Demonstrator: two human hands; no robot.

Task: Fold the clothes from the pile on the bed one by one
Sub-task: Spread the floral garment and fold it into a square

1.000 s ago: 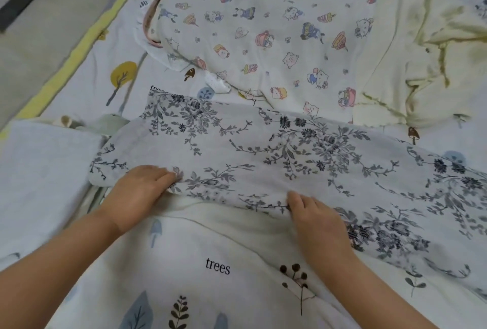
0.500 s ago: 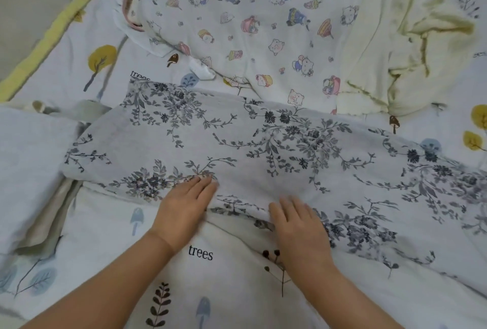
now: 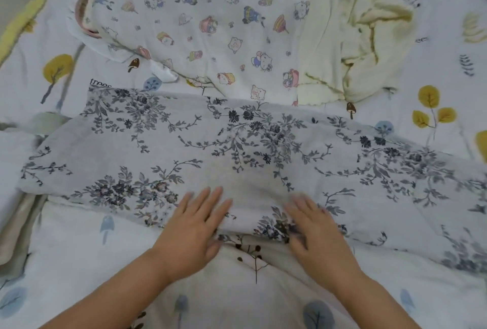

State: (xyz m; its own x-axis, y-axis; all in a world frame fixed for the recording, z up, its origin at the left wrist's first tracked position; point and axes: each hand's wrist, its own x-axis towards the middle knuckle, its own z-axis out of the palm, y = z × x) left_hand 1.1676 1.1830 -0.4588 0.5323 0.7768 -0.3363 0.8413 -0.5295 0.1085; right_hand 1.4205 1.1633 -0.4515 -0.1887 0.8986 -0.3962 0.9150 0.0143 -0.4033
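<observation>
A white garment with a grey-blue flower print (image 3: 237,154) lies spread in a wide band across the bed. My left hand (image 3: 192,231) rests flat on its near edge with the fingers apart. My right hand (image 3: 316,233) lies flat beside it on the same edge, a little blurred. Neither hand grips the cloth. Behind the floral garment lie a white cartoon-print garment (image 3: 200,25) and a crumpled pale yellow garment (image 3: 355,38).
The bed sheet (image 3: 79,262) is white with tree and leaf prints. A folded grey-white cloth (image 3: 13,160) lies at the left edge. A yellow border strip (image 3: 29,12) and bare floor show at the far left.
Both hands have slid inward along the near edge of the floral garment and now lie flat close together. The left hand let go of the edge it held.
</observation>
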